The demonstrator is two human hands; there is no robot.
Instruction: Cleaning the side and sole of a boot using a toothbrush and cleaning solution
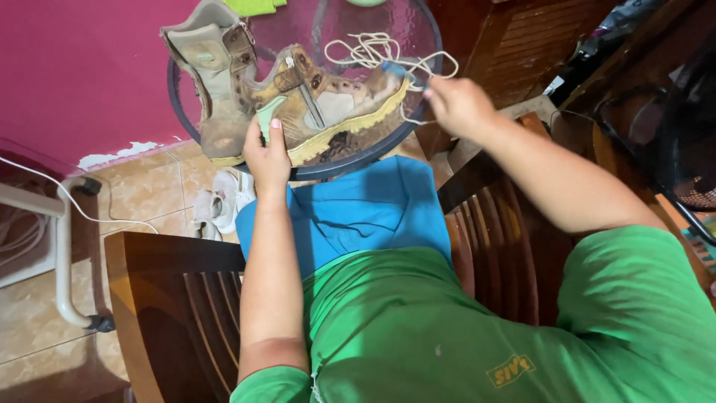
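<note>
My left hand (pixel 266 155) is clamped on the worn tan leather work boot with the yellow rubber sole (pixel 328 104), thumb up on the collar by the pale green tongue tab, fingers wrapped behind. That boot lies on its side on the round dark-rimmed glass table (pixel 186 112), toe pointing right. My right hand (pixel 456 104) is closed in a pinch on the cream cord bootlace (pixel 373 51), right by the toe end; the rest of the lace sits in a loose tangle on the glass above the boot.

To work the lace cleanly, I judge:
- keep the left grip firm so the boot doesn't skate on the glass
- pull along the line of the eyelets, not across them
- keep the loose coil off the table edge, it snags easily

Second matching tan boot (pixel 212 67) stands just left of the first, touching it.

Hard to read:
- which eyelets are threaded: the lacing face is turned away and too small
- where the lace end is: lost inside my right fist
- the toe cap is partly behind a blue patch I can't identify
- my left fingers are hidden behind the collar
- pale sandals (pixel 220 205) on the tiled floor show only partly, under the table
- brown slatted wooden chair (pixel 171 298) is cut by the frame
</note>
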